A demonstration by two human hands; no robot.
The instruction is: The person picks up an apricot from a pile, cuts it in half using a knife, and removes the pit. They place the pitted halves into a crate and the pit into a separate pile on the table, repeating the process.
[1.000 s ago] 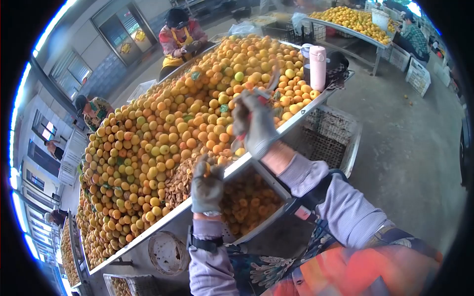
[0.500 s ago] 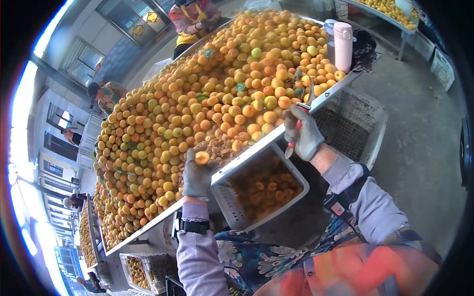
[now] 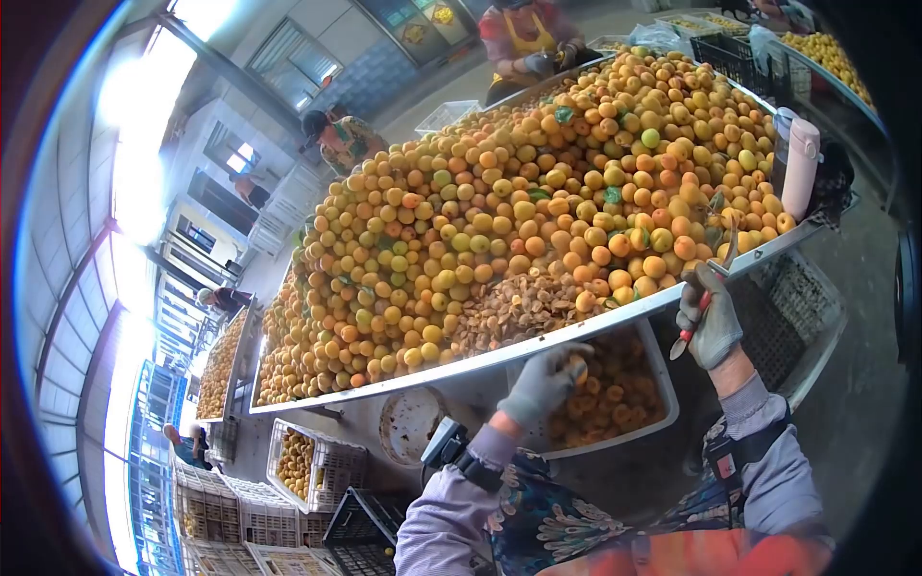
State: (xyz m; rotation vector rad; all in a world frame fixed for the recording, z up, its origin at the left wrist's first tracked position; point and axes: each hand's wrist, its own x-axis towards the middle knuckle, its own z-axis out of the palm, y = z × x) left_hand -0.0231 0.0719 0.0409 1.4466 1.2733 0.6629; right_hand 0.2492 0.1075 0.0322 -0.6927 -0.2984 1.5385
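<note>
Right hand [image 3: 714,324] around red-handled knife [image 3: 730,248]

Apricots [image 3: 538,192] are orange and yellow, a few green; left grip [image 3: 543,382] and right grip [image 3: 711,322] wear grey; knife handle [image 3: 704,300] is red.

Grey gloves [image 3: 543,384], lilac sleeves [image 3: 442,523], black wrist strap [image 3: 477,470], orange apron [image 3: 720,557].

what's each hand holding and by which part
The right hand grips a knife by its red handle, blade pointing up. The left hand pinches an apricot piece over the white tray; where exactly is too small to tell.
</note>
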